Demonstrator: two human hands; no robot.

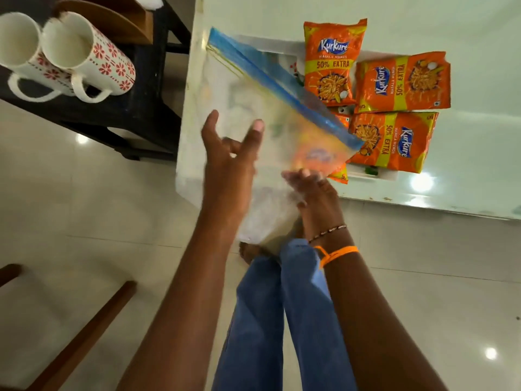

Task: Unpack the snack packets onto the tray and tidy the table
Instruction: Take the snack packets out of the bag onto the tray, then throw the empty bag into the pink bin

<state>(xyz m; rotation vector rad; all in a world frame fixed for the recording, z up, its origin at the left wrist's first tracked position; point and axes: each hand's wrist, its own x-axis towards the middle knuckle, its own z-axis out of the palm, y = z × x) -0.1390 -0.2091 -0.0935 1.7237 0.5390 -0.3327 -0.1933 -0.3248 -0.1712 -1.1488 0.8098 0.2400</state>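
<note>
Clear zip bag [253, 114] w/ blue seal hung over the table [465, 153] edge, looked empty. Orange snack packets [392, 141] lay on the white tray [377, 176] just beyond, so unpacking seemed done. Right hand [313, 193] pinched the bag's lower part; left hand [228, 170] was spread, fingers released, prob. flattening it. Two mugs [67, 55] sat well apart.
</note>
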